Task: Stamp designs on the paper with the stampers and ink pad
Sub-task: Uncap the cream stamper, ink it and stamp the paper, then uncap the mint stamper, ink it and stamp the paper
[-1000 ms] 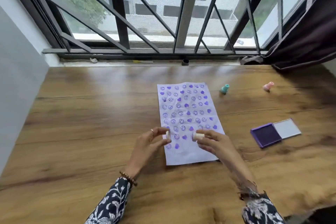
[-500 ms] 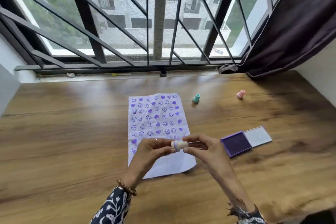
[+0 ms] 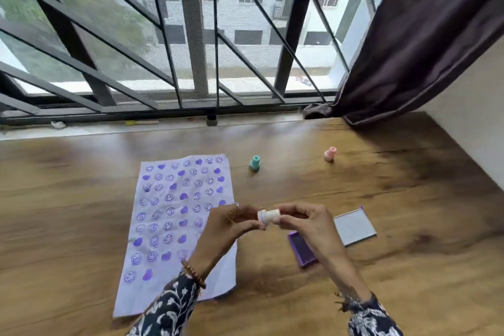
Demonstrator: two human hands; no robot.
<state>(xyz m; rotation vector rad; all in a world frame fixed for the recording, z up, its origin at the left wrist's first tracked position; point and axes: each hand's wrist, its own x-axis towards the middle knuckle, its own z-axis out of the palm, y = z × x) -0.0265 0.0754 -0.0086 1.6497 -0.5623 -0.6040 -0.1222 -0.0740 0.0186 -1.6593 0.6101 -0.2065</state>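
A small white stamper (image 3: pixel 268 217) is held sideways in the air between both hands. My left hand (image 3: pixel 227 229) pinches its cap end and my right hand (image 3: pixel 308 224) grips its body. Under them lies the white paper (image 3: pixel 174 215), covered with purple smiley faces and hearts. The open purple ink pad (image 3: pixel 302 251) sits to the right of the paper, partly behind my right hand, with its lid (image 3: pixel 354 226) folded out beside it. A teal stamper (image 3: pixel 255 163) and a pink stamper (image 3: pixel 330 154) stand farther back on the wooden table (image 3: pixel 68 226).
A barred window (image 3: pixel 191 35) runs along the far edge of the table, with a sill holding small bits. A dark curtain (image 3: pixel 422 35) hangs at the back right, and a white wall (image 3: pixel 477 117) bounds the right side.
The two hands have come together from apart over the paper, joining the white cap and stamper body, and lifted them. The view has shifted right and up.
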